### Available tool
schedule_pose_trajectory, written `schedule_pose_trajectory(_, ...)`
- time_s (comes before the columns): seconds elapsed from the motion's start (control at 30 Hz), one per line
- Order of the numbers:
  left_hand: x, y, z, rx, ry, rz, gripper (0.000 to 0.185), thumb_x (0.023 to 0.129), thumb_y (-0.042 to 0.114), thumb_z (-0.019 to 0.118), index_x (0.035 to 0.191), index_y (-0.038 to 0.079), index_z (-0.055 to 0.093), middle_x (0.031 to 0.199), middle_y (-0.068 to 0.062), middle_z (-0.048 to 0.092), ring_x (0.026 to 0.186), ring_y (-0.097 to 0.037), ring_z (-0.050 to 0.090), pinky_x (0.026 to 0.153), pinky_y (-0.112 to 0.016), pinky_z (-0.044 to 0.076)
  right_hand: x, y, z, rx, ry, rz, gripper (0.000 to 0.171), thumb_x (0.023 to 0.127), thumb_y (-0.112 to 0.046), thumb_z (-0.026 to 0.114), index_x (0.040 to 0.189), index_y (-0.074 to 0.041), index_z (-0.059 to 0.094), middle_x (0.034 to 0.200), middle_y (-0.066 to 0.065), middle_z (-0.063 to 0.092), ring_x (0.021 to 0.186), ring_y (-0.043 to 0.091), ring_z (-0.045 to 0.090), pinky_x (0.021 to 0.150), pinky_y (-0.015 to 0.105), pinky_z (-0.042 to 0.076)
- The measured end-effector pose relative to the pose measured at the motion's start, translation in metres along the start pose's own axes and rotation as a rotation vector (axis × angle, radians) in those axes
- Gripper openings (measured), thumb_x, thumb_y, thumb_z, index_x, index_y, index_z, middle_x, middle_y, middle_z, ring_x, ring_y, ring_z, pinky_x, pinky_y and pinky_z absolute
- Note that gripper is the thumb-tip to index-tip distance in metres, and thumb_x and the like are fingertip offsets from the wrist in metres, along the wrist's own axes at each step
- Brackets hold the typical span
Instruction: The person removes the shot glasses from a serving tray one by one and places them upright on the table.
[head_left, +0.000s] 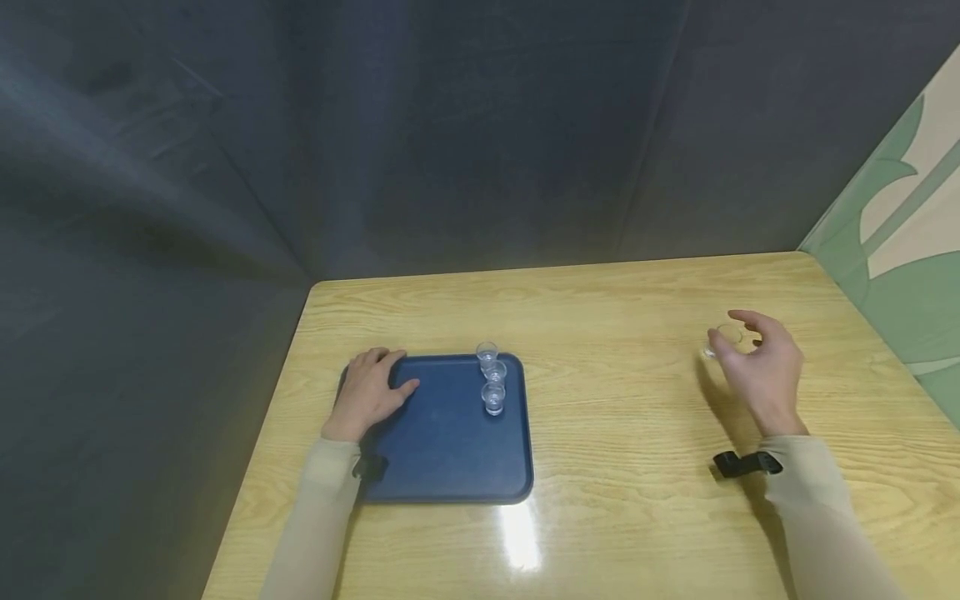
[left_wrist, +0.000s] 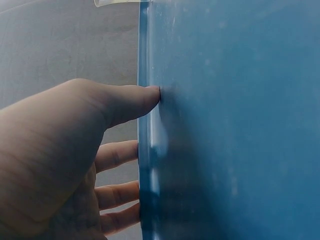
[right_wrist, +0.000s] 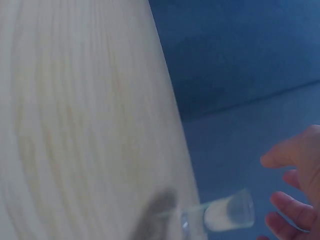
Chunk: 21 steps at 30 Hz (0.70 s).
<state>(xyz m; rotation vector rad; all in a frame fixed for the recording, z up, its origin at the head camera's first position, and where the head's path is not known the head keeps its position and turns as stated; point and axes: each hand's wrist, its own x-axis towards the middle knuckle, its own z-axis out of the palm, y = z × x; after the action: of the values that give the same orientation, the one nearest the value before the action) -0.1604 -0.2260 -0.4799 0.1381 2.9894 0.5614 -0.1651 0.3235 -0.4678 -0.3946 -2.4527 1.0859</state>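
Well right of the blue tray (head_left: 442, 467), near the table's (head_left: 615, 500) far-right corner, 1 small clear glass (head_left: 726, 339) stands upright w/ the right hand (head_left: 761, 375) just behind it on the person's side. The glass lies ahead of the fingertips, toward the far edge; fingers loosely curved and spread around it, but whether they touch it I can't tell. This hand is by far the nearer 1. The left hand (head_left: 369, 393) lies flat w/ straight fingers on the tray's left rim, thumb pressing the tray surface. 3 more glasses (head_left: 492, 379) stand in a row at the tray's far-right corner.
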Motion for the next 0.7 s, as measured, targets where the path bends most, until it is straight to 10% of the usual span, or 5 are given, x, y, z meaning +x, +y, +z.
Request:
schedule_pose_trajectory(0.37,0.001,0.0,0.002,0.002,0.004,-0.002,0.067,0.102,0.043,0.067,0.157,0.008,0.052,0.16,-0.027,0.046,0.152,-0.051,0.037,0.13,-0.067,0.024,-0.021,-0.042,0.011,0.238,-0.202,-0.078,0.033,0.099,-0.029,0.078,0.127,-0.013,0.075,0.12,-0.022,0.069,0.104,-0.006,0.064,0.082,0.004,0.049)
schedule_pose_trajectory(0.7,0.001,-0.001,0.002,0.005,0.003,-0.007,0.066,0.103,0.043,0.067,0.157,0.008,0.052,0.16,-0.027,0.046,0.152,-0.051,0.037,0.131,-0.067,0.023,-0.048,-0.067,0.037,0.173,-0.446,-0.179,0.038,0.102,-0.029,0.075,0.129,-0.003,0.072,0.121,0.014,0.077,0.094,-0.002,0.066,0.073,0.016,0.058)
